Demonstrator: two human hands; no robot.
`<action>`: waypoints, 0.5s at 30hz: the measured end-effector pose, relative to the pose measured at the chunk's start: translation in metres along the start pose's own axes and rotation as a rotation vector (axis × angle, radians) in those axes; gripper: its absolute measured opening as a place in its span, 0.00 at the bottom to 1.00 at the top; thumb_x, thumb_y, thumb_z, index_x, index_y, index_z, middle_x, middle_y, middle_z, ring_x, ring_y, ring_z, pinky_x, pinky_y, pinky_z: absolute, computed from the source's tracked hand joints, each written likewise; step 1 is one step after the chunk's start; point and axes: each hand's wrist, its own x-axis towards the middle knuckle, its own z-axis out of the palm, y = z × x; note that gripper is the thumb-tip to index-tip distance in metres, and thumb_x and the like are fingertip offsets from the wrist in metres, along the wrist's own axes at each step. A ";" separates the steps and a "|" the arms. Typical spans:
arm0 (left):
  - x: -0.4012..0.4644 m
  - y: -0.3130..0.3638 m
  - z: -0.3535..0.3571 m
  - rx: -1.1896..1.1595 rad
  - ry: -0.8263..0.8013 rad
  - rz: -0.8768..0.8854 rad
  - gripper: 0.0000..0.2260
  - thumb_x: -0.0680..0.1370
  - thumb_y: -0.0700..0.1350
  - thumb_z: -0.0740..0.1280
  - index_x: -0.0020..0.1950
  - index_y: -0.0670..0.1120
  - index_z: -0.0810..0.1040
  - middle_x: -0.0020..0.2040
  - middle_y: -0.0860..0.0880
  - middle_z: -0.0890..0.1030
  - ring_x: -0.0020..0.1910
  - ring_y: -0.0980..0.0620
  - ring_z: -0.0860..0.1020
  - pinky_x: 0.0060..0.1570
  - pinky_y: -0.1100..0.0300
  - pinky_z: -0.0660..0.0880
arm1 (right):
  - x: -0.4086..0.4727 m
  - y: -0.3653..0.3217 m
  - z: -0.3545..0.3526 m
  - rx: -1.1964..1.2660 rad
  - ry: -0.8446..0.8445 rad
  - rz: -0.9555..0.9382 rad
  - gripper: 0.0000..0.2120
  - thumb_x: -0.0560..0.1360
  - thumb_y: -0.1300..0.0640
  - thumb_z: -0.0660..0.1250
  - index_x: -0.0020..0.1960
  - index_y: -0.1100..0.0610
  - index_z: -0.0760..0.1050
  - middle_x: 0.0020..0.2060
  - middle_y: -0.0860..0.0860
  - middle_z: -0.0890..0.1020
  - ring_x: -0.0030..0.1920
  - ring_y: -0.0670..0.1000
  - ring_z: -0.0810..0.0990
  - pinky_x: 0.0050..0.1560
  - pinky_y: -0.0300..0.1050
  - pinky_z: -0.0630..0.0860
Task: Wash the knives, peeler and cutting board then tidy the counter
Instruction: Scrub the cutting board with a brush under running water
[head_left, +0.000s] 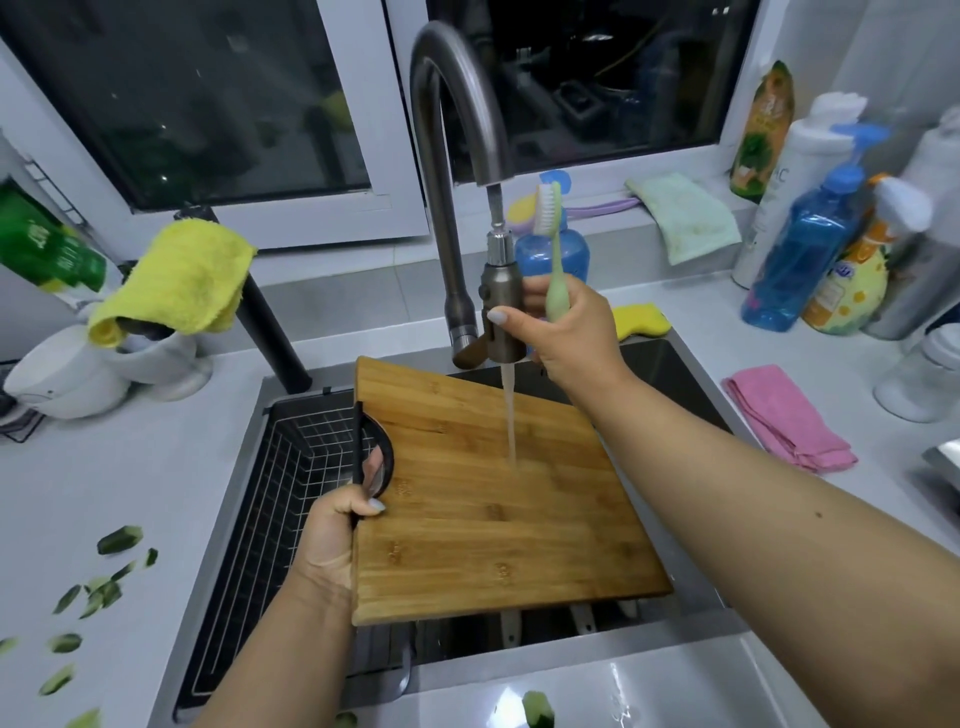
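A bamboo cutting board (483, 499) lies tilted over the sink (691, 384). My left hand (337, 525) grips its black handle at the left edge. Water runs from the pulled-out spray head (501, 317) onto the middle of the board. My right hand (566, 332) grips that spray head and also holds a green brush (555, 249) upright, bristles up. White handles (582, 621) show under the board's near edge in the sink; what they belong to is hidden.
A wire basket (291, 499) fills the sink's left part. Green peel scraps (104, 587) litter the left counter. A yellow cloth (182, 280) hangs over a black post, a pink cloth (784, 415) lies on the right, and bottles (810, 254) stand at the back right.
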 end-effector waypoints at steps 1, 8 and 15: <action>0.000 0.000 0.000 0.010 0.013 -0.002 0.29 0.42 0.35 0.74 0.42 0.51 0.85 0.47 0.44 0.83 0.42 0.40 0.83 0.42 0.38 0.78 | 0.002 -0.004 0.002 0.002 0.013 -0.014 0.16 0.67 0.55 0.77 0.52 0.55 0.76 0.46 0.51 0.84 0.46 0.47 0.83 0.36 0.34 0.76; -0.002 0.003 0.010 0.004 -0.030 0.029 0.30 0.41 0.35 0.75 0.42 0.49 0.85 0.45 0.43 0.84 0.39 0.40 0.83 0.36 0.41 0.79 | 0.016 -0.034 0.007 0.075 0.084 -0.134 0.18 0.66 0.54 0.78 0.53 0.58 0.79 0.46 0.52 0.84 0.48 0.49 0.83 0.50 0.45 0.81; 0.000 0.006 0.012 -0.005 -0.011 0.037 0.30 0.41 0.34 0.74 0.43 0.50 0.84 0.46 0.43 0.83 0.40 0.39 0.83 0.38 0.40 0.79 | 0.025 -0.050 0.003 0.097 0.067 -0.111 0.14 0.67 0.50 0.76 0.50 0.54 0.80 0.43 0.52 0.85 0.45 0.51 0.84 0.41 0.52 0.83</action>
